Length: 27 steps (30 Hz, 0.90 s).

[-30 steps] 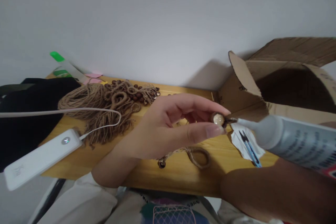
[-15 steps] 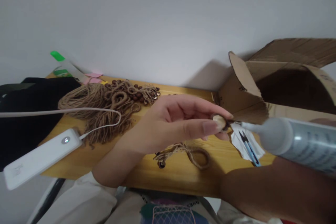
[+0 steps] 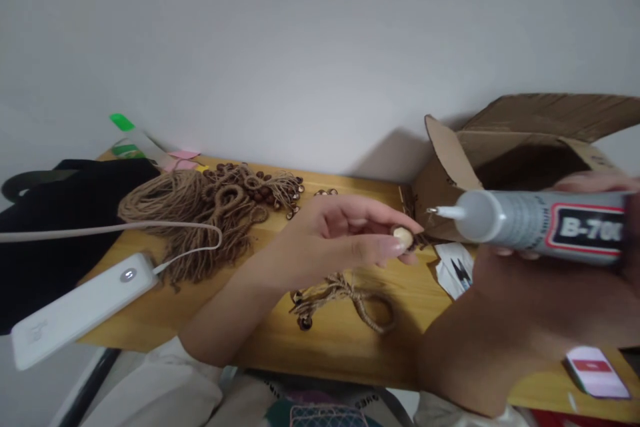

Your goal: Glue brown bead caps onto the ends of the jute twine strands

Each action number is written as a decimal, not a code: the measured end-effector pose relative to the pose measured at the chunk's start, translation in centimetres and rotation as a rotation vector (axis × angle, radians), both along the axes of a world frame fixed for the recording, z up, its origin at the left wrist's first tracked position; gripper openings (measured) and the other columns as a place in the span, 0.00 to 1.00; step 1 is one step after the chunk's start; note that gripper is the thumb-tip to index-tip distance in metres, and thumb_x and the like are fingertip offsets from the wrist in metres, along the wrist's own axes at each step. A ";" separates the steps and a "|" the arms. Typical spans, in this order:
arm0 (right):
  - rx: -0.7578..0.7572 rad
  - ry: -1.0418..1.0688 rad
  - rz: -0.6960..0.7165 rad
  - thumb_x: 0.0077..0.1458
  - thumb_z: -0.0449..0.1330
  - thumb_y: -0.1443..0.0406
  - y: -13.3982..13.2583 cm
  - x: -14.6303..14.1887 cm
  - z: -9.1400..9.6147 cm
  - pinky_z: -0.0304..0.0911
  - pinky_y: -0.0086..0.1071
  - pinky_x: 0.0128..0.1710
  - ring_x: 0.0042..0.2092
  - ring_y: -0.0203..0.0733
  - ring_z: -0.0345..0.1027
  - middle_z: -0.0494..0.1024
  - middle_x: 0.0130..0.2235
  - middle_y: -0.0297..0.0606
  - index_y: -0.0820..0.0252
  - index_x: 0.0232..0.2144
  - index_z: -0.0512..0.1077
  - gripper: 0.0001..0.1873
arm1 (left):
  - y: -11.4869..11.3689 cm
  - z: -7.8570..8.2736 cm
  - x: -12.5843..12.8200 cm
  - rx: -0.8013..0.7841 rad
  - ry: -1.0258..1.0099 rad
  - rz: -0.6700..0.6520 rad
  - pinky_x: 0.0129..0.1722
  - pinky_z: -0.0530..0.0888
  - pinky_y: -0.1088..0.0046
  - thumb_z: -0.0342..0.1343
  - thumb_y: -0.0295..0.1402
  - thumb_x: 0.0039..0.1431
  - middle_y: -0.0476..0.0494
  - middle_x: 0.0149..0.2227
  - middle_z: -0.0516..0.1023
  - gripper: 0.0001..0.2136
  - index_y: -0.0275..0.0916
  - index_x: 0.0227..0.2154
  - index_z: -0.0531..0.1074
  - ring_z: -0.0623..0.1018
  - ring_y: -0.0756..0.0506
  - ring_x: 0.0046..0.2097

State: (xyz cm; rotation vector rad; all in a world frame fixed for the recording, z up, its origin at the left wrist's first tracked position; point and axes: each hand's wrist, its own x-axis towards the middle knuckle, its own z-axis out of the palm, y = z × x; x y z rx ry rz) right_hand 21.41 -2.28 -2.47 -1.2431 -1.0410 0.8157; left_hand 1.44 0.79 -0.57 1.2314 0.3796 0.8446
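Between the thumb and fingers of my left hand (image 3: 330, 243) is a small round brown shell-like piece (image 3: 403, 236) with a pale face turned toward me. My right hand (image 3: 545, 293) is wrapped round a grey glue tube (image 3: 525, 220) marked "B-70", the rest of its label covered. The tube lies nearly level, its thin metal tip pointing left, a short way from the brown piece and apart from it. Below my left hand, a twine loop (image 3: 375, 320) with frayed ends rests on the wooden table (image 3: 345, 360), small dark round pieces (image 3: 304, 323) at those ends.
A twine heap (image 3: 165, 200) with loops and several brown pieces lies at the back left. In front are a white power bank (image 3: 83, 310) with its cable and black cloth (image 3: 45, 267). An open cardboard box (image 3: 445, 180) stands right, near snips (image 3: 459, 272) on white paper (image 3: 445, 257).
The glue tube's tip has pulled back from the brown piece and the tube has turned, so its label shows. My left hand still holds the piece, shifted slightly left in view.
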 end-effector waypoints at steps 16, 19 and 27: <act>0.380 0.495 -0.005 0.52 0.50 0.66 3.9 -2.3 1.9 0.46 0.21 0.08 0.13 0.28 0.50 0.63 0.15 0.32 0.66 0.20 0.72 0.16 | 1.3 -5.9 -5.3 -0.107 0.322 0.346 0.37 0.75 0.76 0.66 0.35 0.47 0.45 0.34 0.81 0.13 0.38 0.37 0.76 0.79 0.50 0.35; 0.324 0.470 0.057 0.53 0.52 0.65 3.7 -2.4 0.7 0.48 0.21 0.10 0.13 0.29 0.51 0.61 0.14 0.30 0.66 0.21 0.73 0.15 | 2.3 -8.3 -5.9 -0.069 0.436 0.416 0.39 0.74 0.73 0.66 0.37 0.46 0.43 0.35 0.80 0.15 0.36 0.37 0.75 0.78 0.48 0.37; 0.001 0.500 0.015 0.47 0.62 0.58 0.7 -2.8 -5.0 0.52 0.20 0.11 0.14 0.28 0.52 0.60 0.13 0.28 0.63 0.23 0.74 0.12 | 5.1 -14.1 -5.1 0.311 0.849 0.392 0.43 0.73 0.65 0.58 0.33 0.51 0.42 0.35 0.78 0.10 0.35 0.37 0.76 0.76 0.44 0.38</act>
